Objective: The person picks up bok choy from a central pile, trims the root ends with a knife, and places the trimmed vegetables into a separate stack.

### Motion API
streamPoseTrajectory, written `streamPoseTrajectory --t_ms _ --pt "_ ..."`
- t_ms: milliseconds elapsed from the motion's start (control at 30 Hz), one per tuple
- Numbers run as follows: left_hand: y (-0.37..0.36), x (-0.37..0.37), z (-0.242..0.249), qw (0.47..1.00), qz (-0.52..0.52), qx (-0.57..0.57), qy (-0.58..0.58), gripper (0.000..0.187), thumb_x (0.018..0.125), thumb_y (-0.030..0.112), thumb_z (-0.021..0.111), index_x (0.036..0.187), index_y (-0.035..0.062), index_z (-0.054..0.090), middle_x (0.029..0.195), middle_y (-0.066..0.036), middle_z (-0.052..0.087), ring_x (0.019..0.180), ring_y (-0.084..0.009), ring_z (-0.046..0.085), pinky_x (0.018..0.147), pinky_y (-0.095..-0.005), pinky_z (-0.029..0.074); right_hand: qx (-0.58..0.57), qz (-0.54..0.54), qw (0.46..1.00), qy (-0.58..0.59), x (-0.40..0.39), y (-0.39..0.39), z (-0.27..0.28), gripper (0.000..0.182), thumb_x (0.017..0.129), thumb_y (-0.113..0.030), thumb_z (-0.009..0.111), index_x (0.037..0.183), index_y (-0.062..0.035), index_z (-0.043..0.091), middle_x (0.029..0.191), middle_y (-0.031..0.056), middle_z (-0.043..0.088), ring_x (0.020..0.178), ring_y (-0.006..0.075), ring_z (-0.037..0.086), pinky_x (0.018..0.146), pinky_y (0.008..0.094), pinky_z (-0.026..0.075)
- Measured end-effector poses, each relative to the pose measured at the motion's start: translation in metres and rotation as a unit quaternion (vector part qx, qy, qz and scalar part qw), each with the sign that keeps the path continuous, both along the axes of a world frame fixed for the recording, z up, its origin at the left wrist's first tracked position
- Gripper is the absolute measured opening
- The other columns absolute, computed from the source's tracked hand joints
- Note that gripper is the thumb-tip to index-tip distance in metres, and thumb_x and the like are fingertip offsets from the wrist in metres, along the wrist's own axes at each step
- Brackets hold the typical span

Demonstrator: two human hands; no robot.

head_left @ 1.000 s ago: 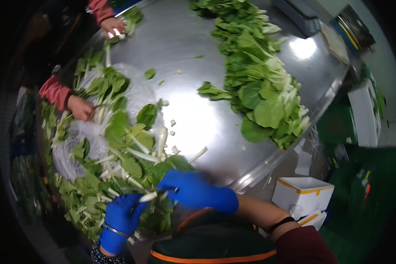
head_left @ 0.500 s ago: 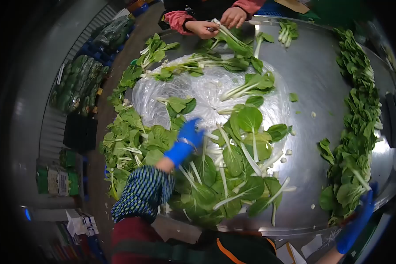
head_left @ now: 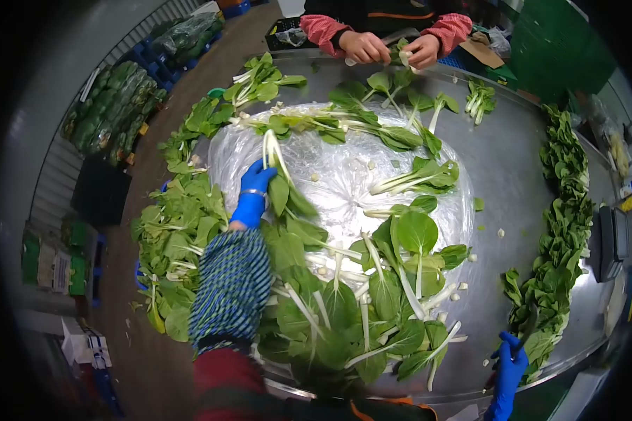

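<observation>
My left hand (head_left: 251, 195), in a blue glove, is closed around a leafy pak choi (head_left: 281, 179), its white stalks pointing away from me. It is above the plastic-covered middle of the metal table. Near the front right edge, my right hand (head_left: 510, 366), also gloved in blue, has its fingers curled around what looks like a knife (head_left: 530, 324), its dark blade pointing forward. Beside it runs a long row of pak choi (head_left: 565, 203). Loose leaves and stalks (head_left: 372, 302) lie in a heap in front of me.
Clear plastic sheeting (head_left: 239, 165) covers part of the metal table (head_left: 502, 182). A pile of greens (head_left: 176, 238) lines its left side. Across the table, a co-worker's hands (head_left: 367, 49) handle a stalk. Bagged greens (head_left: 112, 105) stand on the floor at left; a dark device (head_left: 610, 242) is at right.
My left hand has moved forward and left and now grips a pak choi. My right hand has shifted left, away from the row's end. The view has tilted up slightly.
</observation>
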State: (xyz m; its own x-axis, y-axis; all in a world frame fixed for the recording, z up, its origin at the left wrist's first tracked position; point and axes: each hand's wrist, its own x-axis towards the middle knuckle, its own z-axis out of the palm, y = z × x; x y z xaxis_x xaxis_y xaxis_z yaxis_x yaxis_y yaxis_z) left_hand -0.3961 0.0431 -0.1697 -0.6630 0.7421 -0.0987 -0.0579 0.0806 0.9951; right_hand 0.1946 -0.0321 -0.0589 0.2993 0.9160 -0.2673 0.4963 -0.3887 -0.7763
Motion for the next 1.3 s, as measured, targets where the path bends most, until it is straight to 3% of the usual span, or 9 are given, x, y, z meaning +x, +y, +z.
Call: streamPoseTrajectory --t_ms 167,500,667,733,800,933,1000,1100,1300 --pt "-0.083 0.125 0.144 0.975 -0.214 -0.031 -0.043 0.056 0.073 0.006 0.059 0.125 -0.0002 0.040 0.105 -0.009 0.057 0.090 -0.0163 0.056 0.078 -0.0282 0.047 0.007 0.197 0.974 0.114 -0.068 -0.003 0.017 0.027 0.081 -0.004 0.050 0.106 -0.0051 0.058 0.079 0.0024 0.058 0.063 0.0083 0.052 0.055 0.0208 0.042" --pt "-0.152 0.292 0.144 0.858 -0.446 -0.109 -0.231 0.053 0.071 0.001 0.056 0.122 -0.0011 0.042 0.110 -0.012 0.056 0.102 -0.0195 0.054 0.090 -0.0322 0.042 0.300 0.441 0.845 -0.034 -0.103 -0.001 0.061 0.041 0.069 -0.002 0.059 0.108 -0.0158 0.060 0.081 0.0043 0.060 0.062 0.0204 0.059 0.058 0.0298 0.049" --pt "-0.144 0.284 0.149 0.824 -0.515 -0.143 -0.189 0.053 0.076 0.001 0.055 0.127 -0.0008 0.038 0.117 -0.010 0.051 0.108 -0.0160 0.048 0.093 -0.0291 0.037 0.252 0.387 0.886 -0.048 -0.062 -0.010 0.003 0.042 0.071 -0.005 0.060 0.112 -0.0150 0.056 0.085 0.0040 0.062 0.066 0.0164 0.060 0.058 0.0253 0.048" --pt "-0.145 0.291 0.146 0.839 -0.525 -0.114 -0.086 0.050 0.080 0.009 0.056 0.126 0.0020 0.040 0.115 -0.008 0.054 0.102 -0.0131 0.050 0.089 -0.0273 0.040 -0.069 0.183 0.929 0.314 -0.070 -0.026 0.027 0.034 0.076 -0.009 0.062 0.110 -0.0088 0.056 0.082 0.0017 0.061 0.065 0.0098 0.057 0.057 0.0225 0.046" --pt "-0.142 0.300 0.150 0.827 -0.532 -0.160 -0.090 0.049 0.080 0.011 0.061 0.124 0.0021 0.043 0.110 -0.005 0.056 0.101 -0.0109 0.050 0.090 -0.0259 0.039 -0.120 0.195 0.915 0.333 -0.087 -0.042 0.041 0.029 0.078 -0.015 0.063 0.103 -0.0017 0.056 0.074 -0.0001 0.056 0.059 0.0050 0.050 0.052 0.0194 0.041" --pt "-0.129 0.257 0.157 0.869 -0.430 -0.227 0.093 0.043 0.081 0.016 0.061 0.121 0.0046 0.048 0.108 -0.006 0.057 0.097 -0.0120 0.052 0.085 -0.0268 0.041 -0.102 0.141 0.901 0.397 -0.077 -0.029 0.033 0.026 0.081 -0.019 0.059 0.101 -0.0021 0.057 0.059 -0.0013 0.048 0.047 0.0057 0.042 0.044 0.0198 0.035" --pt "-0.130 0.225 0.149 0.791 -0.363 -0.101 0.482 0.040 0.081 0.014 0.060 0.118 0.0043 0.050 0.107 -0.010 0.058 0.100 -0.0181 0.053 0.086 -0.0302 0.040 -0.096 0.084 0.885 0.448 -0.066 -0.026 0.029 0.028 0.081 -0.017 0.058 0.105 -0.0012 0.055 0.056 -0.0012 0.045 0.046 0.0062 0.041 0.043 0.0202 0.034" --pt "-0.128 0.219 0.151 0.759 -0.270 -0.033 0.591 0.039 0.081 0.014 0.059 0.118 0.0048 0.050 0.107 -0.013 0.057 0.103 -0.0226 0.052 0.087 -0.0326 0.039 -0.092 0.076 0.866 0.486 -0.061 -0.022 0.026 0.030 0.082 -0.016 0.056 0.107 -0.0004 0.053 0.054 -0.0006 0.043 0.045 0.0066 0.039 0.043 0.0209 0.034" --pt "-0.116 0.301 0.181 0.851 -0.486 -0.045 0.193 0.036 0.080 0.019 0.061 0.113 0.0043 0.054 0.105 -0.011 0.058 0.098 -0.0193 0.054 0.085 -0.0308 0.041 -0.063 0.101 0.869 0.480 -0.071 -0.021 0.027 0.030 0.083 -0.016 0.056 0.108 -0.0004 0.053 0.054 -0.0006 0.043 0.045 0.0063 0.038 0.044 0.0212 0.034"
